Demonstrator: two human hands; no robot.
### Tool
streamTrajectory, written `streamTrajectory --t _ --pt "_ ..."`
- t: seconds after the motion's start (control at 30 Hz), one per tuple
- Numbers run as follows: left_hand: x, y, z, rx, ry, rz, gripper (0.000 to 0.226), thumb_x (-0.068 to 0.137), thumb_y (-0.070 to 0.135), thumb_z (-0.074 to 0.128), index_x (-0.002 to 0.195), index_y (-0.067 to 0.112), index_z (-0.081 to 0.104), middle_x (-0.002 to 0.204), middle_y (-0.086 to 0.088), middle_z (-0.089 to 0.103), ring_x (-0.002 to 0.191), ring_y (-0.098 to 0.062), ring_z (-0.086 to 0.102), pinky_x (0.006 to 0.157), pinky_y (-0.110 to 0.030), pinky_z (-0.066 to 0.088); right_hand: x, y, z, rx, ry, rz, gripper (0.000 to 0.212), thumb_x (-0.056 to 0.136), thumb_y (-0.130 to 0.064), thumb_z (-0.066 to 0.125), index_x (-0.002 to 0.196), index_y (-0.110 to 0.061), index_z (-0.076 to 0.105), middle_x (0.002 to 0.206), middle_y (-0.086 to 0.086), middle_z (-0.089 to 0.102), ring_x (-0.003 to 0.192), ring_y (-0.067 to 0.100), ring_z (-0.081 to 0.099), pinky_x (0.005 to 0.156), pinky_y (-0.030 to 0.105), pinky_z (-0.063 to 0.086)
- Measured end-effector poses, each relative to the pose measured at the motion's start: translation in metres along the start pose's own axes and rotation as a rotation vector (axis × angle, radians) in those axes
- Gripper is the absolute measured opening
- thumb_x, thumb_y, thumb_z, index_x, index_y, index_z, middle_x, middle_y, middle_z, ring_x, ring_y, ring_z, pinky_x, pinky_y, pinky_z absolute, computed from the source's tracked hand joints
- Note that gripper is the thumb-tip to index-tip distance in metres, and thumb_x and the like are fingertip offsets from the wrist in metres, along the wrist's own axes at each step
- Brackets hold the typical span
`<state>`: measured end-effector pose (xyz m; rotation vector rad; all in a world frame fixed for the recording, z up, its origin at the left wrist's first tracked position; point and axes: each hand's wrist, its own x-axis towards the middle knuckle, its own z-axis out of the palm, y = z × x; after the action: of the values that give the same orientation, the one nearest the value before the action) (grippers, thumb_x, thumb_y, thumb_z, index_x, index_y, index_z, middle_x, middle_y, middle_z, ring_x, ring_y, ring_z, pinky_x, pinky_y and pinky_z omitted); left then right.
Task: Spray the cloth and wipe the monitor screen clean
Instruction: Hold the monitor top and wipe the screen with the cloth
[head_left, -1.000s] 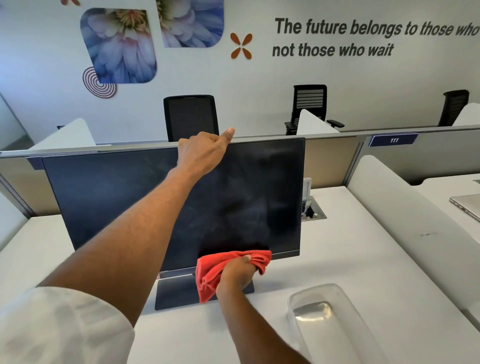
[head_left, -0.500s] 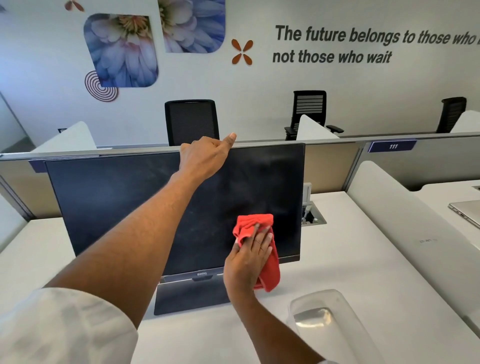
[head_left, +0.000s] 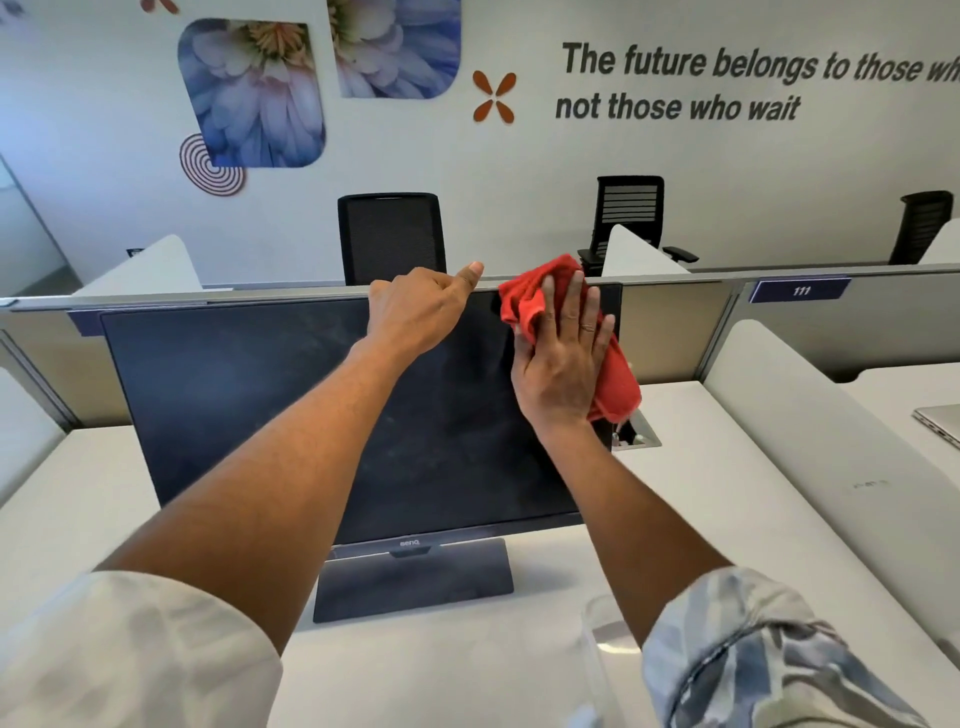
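On the monitor (head_left: 260, 405), the cloth (head_left: 525, 301) has risen.

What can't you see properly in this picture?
All in the head view:
- The wall lettering: its first line is cut off by the right edge.
- The monitor screen's top right corner: covered by the red cloth and the right hand.
- Fingertips of the left hand: hidden behind the monitor's top edge.
- The clear container: blurred, partly behind the right sleeve.
- The laptop: cut off by the right edge.

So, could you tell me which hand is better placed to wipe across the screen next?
Right: the right hand presses the red cloth flat on the monitor; the left hand grips its top edge.
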<state>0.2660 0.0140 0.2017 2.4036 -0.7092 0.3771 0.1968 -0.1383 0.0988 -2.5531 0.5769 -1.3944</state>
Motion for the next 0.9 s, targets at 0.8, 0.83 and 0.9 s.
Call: streamTrajectory --t 0.8,0.83,0.9 --pt "-0.003 0.005 -0.005 -0.041 -0.046 -0.032 0.077 0.087 0.076 0.028 0.039 0.016 0.036 0.029 0.014 0.038 0.053 -0.013 0.046 0.098 -0.047 0.038 -0.104 0.044 0.0 0.131 0.023 0.418 0.058 0.103 -0.038 0.033 0.152 -0.009 0.022 0.156 0.02 0.029 0.142 0.041 0.03 0.115 0.054 0.03" --pt "-0.002 0.006 -0.004 -0.034 -0.033 -0.022 0.072 0.087 0.076 0.028 0.041 0.02 0.028 0.029 0.011 0.036 0.053 -0.013 0.046 0.097 -0.046 0.038 -0.114 0.038 0.001 0.121 0.027 0.423 0.058 0.103 -0.035 0.036 0.152 -0.008 0.023 0.156 0.021 0.029 0.142 0.042 0.031 0.115 0.053 0.03" --pt "-0.003 0.006 -0.005 -0.043 -0.028 -0.018 0.068 0.088 0.075 0.028 0.044 0.023 0.025 0.034 0.01 0.033 0.052 -0.013 0.046 0.092 -0.045 0.04 -0.143 0.024 0.007 0.062 -0.022 0.345 0.058 0.1 -0.029 0.041 0.151 -0.005 0.026 0.156 0.022 0.028 0.141 0.044 0.03 0.114 0.054 0.031"
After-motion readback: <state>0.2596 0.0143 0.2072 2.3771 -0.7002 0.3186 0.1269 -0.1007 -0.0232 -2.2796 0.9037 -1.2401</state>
